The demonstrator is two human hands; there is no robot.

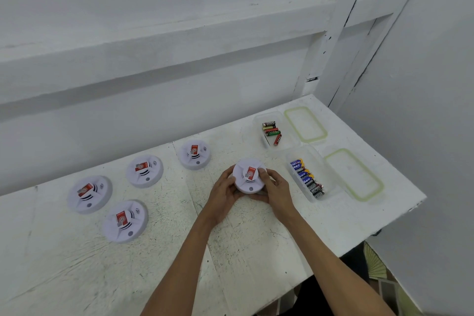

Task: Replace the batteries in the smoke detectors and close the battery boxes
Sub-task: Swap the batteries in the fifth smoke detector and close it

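Observation:
A white round smoke detector (248, 176) with a red label sits between my two hands, just above the white table (256, 238). My left hand (223, 194) grips its left side and my right hand (275, 187) grips its right side, fingers curled round the rim. Several more detectors lie face up to the left: one (194, 154) behind, one (145, 171), one (89, 194) and one (125, 221). A clear box (311, 178) with several blue and black batteries stands to the right. Behind it, a second clear box (273, 131) holds several mixed batteries.
Two clear lids with green seals lie at the right: one (305, 124) at the back, one (355, 174) nearer the table's right edge. A white wall runs behind the table. The floor shows below the right edge.

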